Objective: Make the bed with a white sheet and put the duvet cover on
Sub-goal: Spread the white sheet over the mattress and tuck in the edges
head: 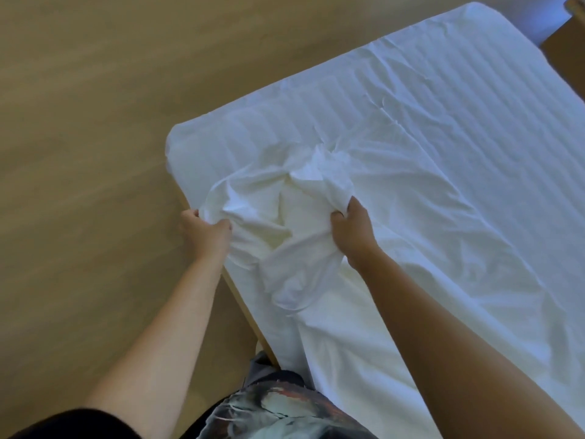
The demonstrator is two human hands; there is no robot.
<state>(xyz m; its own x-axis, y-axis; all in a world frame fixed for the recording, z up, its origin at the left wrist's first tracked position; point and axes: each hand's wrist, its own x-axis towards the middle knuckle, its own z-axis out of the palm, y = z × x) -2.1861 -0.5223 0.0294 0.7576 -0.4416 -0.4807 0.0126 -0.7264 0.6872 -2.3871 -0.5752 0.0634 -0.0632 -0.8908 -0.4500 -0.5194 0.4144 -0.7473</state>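
A white sheet (443, 191) lies spread over the mattress (332, 99), wrinkled, with faint stripes showing through. Near the bed's left side the sheet is bunched into a loose heap (285, 217). My left hand (205, 231) grips the heap's left edge, right at the mattress side. My right hand (353, 231) is closed on a raised fold of the same heap, a little further onto the bed. Both arms reach forward from the bottom of the view. No duvet cover can be told apart.
Light wooden floor (95, 122) runs along the left of the bed. A wooden bed frame edge (250, 318) shows under the sheet beside my patterned clothing (272, 407). A brown wooden surface (566, 52) stands at the far right corner.
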